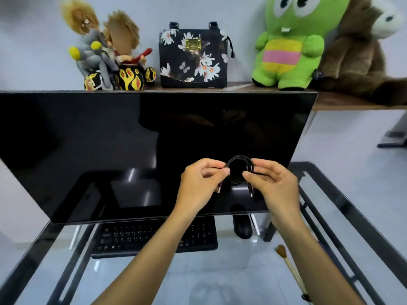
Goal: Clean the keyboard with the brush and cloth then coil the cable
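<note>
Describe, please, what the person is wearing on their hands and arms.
Nothing is worn that shows. The left hand and right hand are bare, with no gloves, rings or watch in view. The left forearm and right forearm are bare too, with no sleeve showing down to the picture's bottom edge. The fingernails look short and unpainted.

A wide black monitor (pixel 110 150) fills the middle of my view, on a clear glass table with a black metal frame (pixel 220 278). A black computer mouse (pixel 242 227) sits below its lower right edge. Above, a brown wooden shelf (pixel 343 102) carries straw-haired dolls (pixel 110 53), a black floral handbag (pixel 193 56), a green plush toy (pixel 288 45) and a brown plush toy (pixel 356 58).
</note>
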Tool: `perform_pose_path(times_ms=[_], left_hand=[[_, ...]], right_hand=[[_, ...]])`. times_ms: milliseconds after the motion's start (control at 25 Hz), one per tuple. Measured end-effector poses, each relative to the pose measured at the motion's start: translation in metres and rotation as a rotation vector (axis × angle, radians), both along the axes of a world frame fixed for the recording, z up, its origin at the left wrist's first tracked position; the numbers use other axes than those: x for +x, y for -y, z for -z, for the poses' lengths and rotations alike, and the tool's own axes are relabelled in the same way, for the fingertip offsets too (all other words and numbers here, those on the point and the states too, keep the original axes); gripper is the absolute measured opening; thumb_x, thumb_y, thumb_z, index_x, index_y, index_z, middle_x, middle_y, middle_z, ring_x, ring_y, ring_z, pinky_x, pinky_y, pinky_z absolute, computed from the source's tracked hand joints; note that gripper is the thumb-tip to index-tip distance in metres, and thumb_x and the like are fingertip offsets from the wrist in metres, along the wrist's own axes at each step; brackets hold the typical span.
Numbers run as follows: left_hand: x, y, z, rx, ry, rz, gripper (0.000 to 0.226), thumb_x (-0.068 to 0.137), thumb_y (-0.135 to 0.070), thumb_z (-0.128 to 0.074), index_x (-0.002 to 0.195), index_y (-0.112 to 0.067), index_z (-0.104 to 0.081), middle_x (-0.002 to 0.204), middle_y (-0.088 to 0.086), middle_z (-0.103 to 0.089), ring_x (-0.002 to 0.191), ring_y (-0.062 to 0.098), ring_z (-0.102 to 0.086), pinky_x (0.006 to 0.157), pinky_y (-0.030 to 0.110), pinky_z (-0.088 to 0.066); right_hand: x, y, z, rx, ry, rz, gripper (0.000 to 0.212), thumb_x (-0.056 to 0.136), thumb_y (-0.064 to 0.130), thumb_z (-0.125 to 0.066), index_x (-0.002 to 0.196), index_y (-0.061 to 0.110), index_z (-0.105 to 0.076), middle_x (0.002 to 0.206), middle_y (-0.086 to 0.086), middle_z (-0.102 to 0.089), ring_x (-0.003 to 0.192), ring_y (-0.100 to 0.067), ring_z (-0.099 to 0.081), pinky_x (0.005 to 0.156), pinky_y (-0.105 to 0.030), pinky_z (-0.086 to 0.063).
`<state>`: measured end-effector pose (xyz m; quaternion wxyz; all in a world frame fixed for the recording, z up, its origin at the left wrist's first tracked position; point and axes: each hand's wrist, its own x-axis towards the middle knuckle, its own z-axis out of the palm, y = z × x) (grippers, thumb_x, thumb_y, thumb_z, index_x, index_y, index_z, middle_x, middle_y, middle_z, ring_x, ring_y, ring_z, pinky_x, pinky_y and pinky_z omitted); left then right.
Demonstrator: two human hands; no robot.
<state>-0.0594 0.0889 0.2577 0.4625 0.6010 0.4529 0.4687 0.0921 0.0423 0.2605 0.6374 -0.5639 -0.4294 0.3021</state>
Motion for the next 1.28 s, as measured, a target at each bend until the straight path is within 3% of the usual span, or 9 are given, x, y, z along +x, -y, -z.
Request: perform_pose_path(times_ms=[200, 360, 520, 600, 720, 880, 1040, 1160, 1280], left_hand=[[0.054, 0.010, 0.053, -0.119, -0.111, 0.138, 0.013, 0.078, -0.027, -0.076, 0.085, -0.021, -0.068, 0.077, -0.003, -0.074, 0.071, 0.007, -0.070, 0.072, 0.027, -0.058], [0.104, 0.019, 0.106, -0.231, -0.172, 0.231, 0.017, 0.076, -0.013, -0.077, 0.074, -0.021, -0.062, 0.070, -0.001, -0.069, 0.056, 0.011, -0.063, 0.054, 0.022, -0.053], [0.132, 0.030, 0.162, -0.373, -0.255, 0.187, 0.011, 0.078, -0.006, -0.072, 0.075, -0.013, -0.065, 0.075, 0.006, -0.068, 0.064, 0.016, -0.066, 0.056, 0.021, -0.057], [0.133, 0.032, 0.188, -0.426, -0.306, 0.121, 0.005, 0.079, -0.006, -0.072, 0.079, -0.010, -0.070, 0.077, 0.006, -0.070, 0.068, 0.018, -0.069, 0.062, 0.024, -0.059], [0.132, 0.027, 0.220, -0.452, -0.379, 0.062, 0.008, 0.081, -0.009, -0.071, 0.089, -0.006, -0.073, 0.081, 0.005, -0.071, 0.076, 0.019, -0.069, 0.069, 0.023, -0.057], [0.131, 0.025, 0.242, -0.381, -0.492, 0.095, 0.023, 0.084, -0.013, -0.068, 0.106, -0.004, -0.070, 0.101, 0.007, -0.072, 0.092, 0.019, -0.068, 0.083, 0.020, -0.050], [0.130, 0.026, 0.254, -0.213, -0.597, 0.188, 0.031, 0.086, -0.005, -0.065, 0.117, -0.002, -0.065, 0.119, 0.009, -0.064, 0.108, 0.022, -0.061, 0.094, 0.029, -0.051], [0.127, 0.025, 0.254, -0.223, -0.613, 0.237, 0.034, 0.088, -0.006, -0.063, 0.121, -0.004, -0.063, 0.124, 0.007, -0.060, 0.108, 0.021, -0.059, 0.092, 0.030, -0.052], [0.122, 0.020, 0.250, -0.234, -0.590, 0.247, 0.032, 0.089, -0.009, -0.062, 0.122, -0.010, -0.063, 0.125, 0.004, -0.060, 0.109, 0.019, -0.058, 0.091, 0.024, -0.049]], right_hand=[[0.049, 0.028, 0.054, -0.167, -0.070, 0.172, 0.027, 0.069, 0.010, -0.081, 0.092, 0.019, -0.074, 0.087, 0.001, -0.075, 0.082, -0.011, -0.072, 0.073, -0.022, -0.055], [0.085, 0.050, 0.103, -0.323, -0.137, 0.329, 0.019, 0.071, 0.006, -0.080, 0.088, 0.008, -0.072, 0.079, -0.006, -0.073, 0.067, -0.014, -0.068, 0.046, -0.013, -0.050], [0.102, 0.054, 0.171, -0.498, -0.055, 0.365, 0.017, 0.073, 0.008, -0.079, 0.088, 0.003, -0.074, 0.079, -0.009, -0.074, 0.067, -0.015, -0.070, 0.065, -0.018, -0.057], [0.101, 0.051, 0.197, -0.588, 0.005, 0.340, 0.020, 0.075, 0.006, -0.076, 0.095, 0.003, -0.074, 0.086, -0.005, -0.073, 0.069, -0.011, -0.065, 0.058, -0.008, -0.050], [0.096, 0.038, 0.224, -0.681, 0.056, 0.224, 0.023, 0.080, 0.000, -0.070, 0.103, 0.004, -0.071, 0.087, 0.000, -0.068, 0.074, -0.014, -0.063, 0.068, -0.015, -0.052], [0.091, 0.022, 0.248, -0.763, 0.144, 0.074, 0.030, 0.085, -0.002, -0.062, 0.114, 0.004, -0.061, 0.080, 0.011, -0.053, 0.081, -0.014, -0.063, 0.057, -0.009, -0.046], [0.089, 0.014, 0.254, -0.791, 0.292, 0.030, 0.042, 0.087, -0.005, -0.056, 0.126, 0.009, -0.057, 0.118, -0.008, -0.047, 0.089, -0.017, -0.054, 0.073, -0.017, -0.042], [0.088, 0.013, 0.249, -0.825, 0.372, -0.011, 0.044, 0.089, -0.001, -0.056, 0.131, 0.011, -0.053, 0.127, -0.010, -0.043, 0.093, -0.020, -0.055, 0.077, -0.019, -0.044], [0.084, 0.011, 0.240, -0.822, 0.378, 0.050, 0.042, 0.091, 0.004, -0.056, 0.132, 0.008, -0.050, 0.132, -0.011, -0.045, 0.113, -0.025, -0.055, 0.087, -0.026, -0.049]])
